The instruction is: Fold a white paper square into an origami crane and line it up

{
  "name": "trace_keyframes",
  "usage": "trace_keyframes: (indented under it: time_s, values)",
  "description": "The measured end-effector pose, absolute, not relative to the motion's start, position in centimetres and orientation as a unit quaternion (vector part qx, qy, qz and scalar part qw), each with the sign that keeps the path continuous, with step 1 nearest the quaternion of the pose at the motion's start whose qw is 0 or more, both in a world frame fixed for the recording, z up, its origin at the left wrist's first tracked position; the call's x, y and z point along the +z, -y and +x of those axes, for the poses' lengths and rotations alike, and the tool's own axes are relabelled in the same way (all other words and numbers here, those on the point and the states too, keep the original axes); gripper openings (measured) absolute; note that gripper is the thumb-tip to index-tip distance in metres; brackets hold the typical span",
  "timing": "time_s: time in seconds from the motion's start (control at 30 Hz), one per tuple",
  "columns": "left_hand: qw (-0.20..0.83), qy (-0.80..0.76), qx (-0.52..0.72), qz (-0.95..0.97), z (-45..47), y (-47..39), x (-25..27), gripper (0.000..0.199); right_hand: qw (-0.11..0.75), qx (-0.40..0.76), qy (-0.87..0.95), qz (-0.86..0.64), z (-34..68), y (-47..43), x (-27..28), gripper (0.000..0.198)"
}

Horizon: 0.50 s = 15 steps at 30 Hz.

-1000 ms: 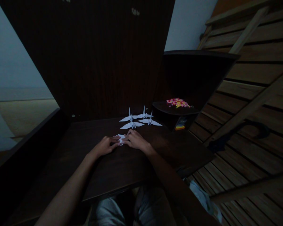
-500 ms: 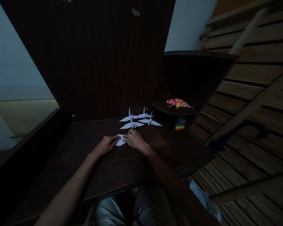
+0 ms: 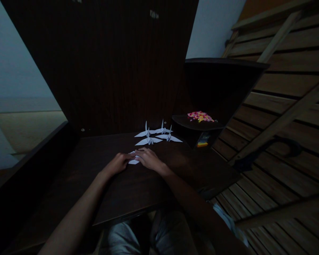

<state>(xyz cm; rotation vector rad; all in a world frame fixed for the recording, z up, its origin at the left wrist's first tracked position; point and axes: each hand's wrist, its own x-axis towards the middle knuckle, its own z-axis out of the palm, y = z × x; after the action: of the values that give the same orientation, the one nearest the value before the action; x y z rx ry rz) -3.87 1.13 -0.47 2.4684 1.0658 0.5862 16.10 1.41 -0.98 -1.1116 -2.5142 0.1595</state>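
A small piece of folded white paper (image 3: 133, 162) lies on the dark desk, partly covered by my fingers. My left hand (image 3: 119, 162) grips its left side, the fingertips closed over the edge. From the right, my right hand (image 3: 149, 158) holds the same sheet down, its fingers reaching across the top and meeting the left fingertips. The creases under my fingers are hidden. Just beyond my hands stand several white origami cranes, among them a near one (image 3: 149, 141) and one at the right (image 3: 170, 137), with wings spread.
A corner shelf (image 3: 182, 122) at the right bears a heap of small pink, red and yellow pieces (image 3: 200, 116). Below it sits a yellow item (image 3: 202, 144). The dark desk (image 3: 127, 198) ends at a front edge above my lap. Wooden slats (image 3: 289, 85) rise at the right.
My right hand has slid slightly left over the paper, its fingers now straighter and covering more of it. The paper has shifted a little left. The cranes are unmoved.
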Motion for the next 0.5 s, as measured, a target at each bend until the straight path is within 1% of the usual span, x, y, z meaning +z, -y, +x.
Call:
trace_keyframes:
  time_s: [0.2,0.33,0.5]
  values:
    - [0.168,-0.407,0.194,0.877,-3.7,-0.8,-0.1,0.040,0.162,0.061,0.890,-0.422,15.6,-1.5,-1.2,0.039]
    - [0.148,-0.426,0.155,0.879,-3.8,-0.7,0.4,0.041,0.145,0.053,0.884,-0.442,15.4,-1.6,-1.3,0.038]
    - [0.136,-0.479,0.099,0.862,-4.3,-0.8,0.8,0.037,0.122,0.042,0.884,-0.448,15.3,-1.6,-1.1,0.035]
